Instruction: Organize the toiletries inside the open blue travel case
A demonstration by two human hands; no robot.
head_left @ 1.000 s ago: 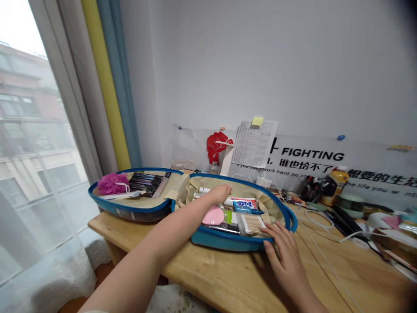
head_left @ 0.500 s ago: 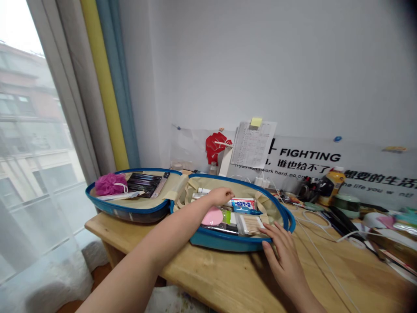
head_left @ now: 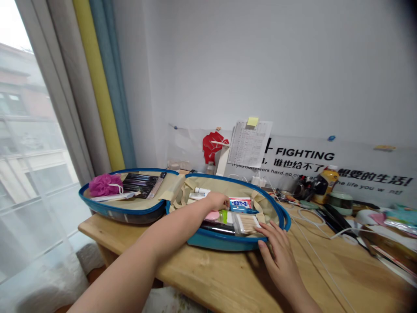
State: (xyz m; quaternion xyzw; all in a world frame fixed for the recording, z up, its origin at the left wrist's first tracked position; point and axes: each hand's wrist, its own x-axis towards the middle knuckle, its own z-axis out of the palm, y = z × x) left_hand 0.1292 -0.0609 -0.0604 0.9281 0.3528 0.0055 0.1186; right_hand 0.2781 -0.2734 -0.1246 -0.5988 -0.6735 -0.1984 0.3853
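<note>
An opened blue case [head_left: 228, 245] lies on the wooden table. Inside its right half my left hand [head_left: 219, 201] reaches down among the items, fingers bent; what they hold, if anything, is hidden. Beside those fingers are a toothpaste box [head_left: 241, 203], a blue tube [head_left: 243, 210] and a pink round item [head_left: 213, 215]. My right hand [head_left: 276, 245] rests on the case's front right rim, fingers spread, its fingertips by a pack of cotton swabs [head_left: 248, 224]. White tubes [head_left: 202, 191] lie left of my left hand. A purple bath puff [head_left: 106, 185] sits in the left half.
Black packaged tools [head_left: 140, 184] lie in the case's left half. To the right on the table [head_left: 339, 269] are white cables, a yellow-labelled bottle [head_left: 325, 184], a green jar [head_left: 339, 202] and assorted clutter. A curtain [head_left: 97, 87] hangs at the left.
My left hand has lowered from above the items to in among them, and the pink round item now shows less. My right hand stays on the rim. The view has shifted slightly.
</note>
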